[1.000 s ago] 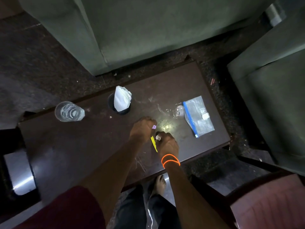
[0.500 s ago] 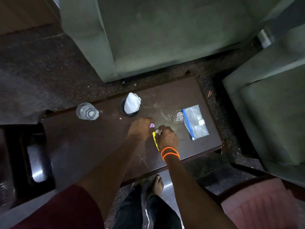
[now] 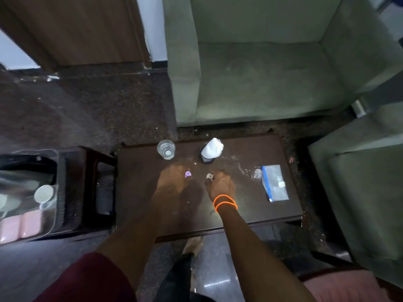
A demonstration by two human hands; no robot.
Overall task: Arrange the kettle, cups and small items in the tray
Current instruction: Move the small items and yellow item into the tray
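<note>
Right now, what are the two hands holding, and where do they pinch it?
The left hand pinches a small purple piece at its fingertips. The right hand pinches a small pale round piece by its edge. What they are is too small to tell.

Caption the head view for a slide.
Left hand pinching a purple item, right hand a pale one, over the dark table.

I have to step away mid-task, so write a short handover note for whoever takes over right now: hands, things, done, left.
Left hand: over the table, pinching a small purple item.
Right hand: pinching a small pale round item.
On the table: glass, dark cup with white paper, zip bag.
Tray: on the stand at left, blurred, already holding some things.
Done: two small items picked up.
Left: carry them, then the glass, cup and bag, to the tray.
</note>
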